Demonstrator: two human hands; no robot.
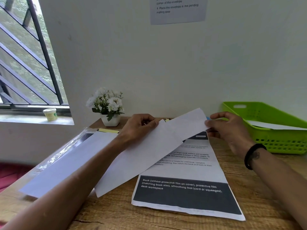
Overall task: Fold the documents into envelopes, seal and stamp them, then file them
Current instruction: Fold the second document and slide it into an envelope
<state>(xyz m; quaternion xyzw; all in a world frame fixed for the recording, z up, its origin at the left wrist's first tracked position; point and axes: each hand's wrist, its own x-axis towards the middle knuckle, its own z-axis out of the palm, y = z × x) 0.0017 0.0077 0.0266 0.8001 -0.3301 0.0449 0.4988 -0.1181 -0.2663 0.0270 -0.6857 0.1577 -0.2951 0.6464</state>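
Note:
I hold a white folded sheet of paper (149, 151) tilted above the wooden desk (259, 193). My left hand (139, 125) grips its upper edge near the middle. My right hand (227, 127) pinches its far right corner. Beneath it lies a stack of printed documents (186, 195) with black bands and white text, flat on the desk. At the left, a clear plastic packet of white envelopes (66, 156) lies partly under my left forearm.
A green plastic basket (272, 140) holding a white sheet stands at the right against the wall. A small white pot of white flowers (108, 105) sits at the back. A jar (49, 114) stands on the window sill. An instruction sheet (177, 9) hangs on the wall.

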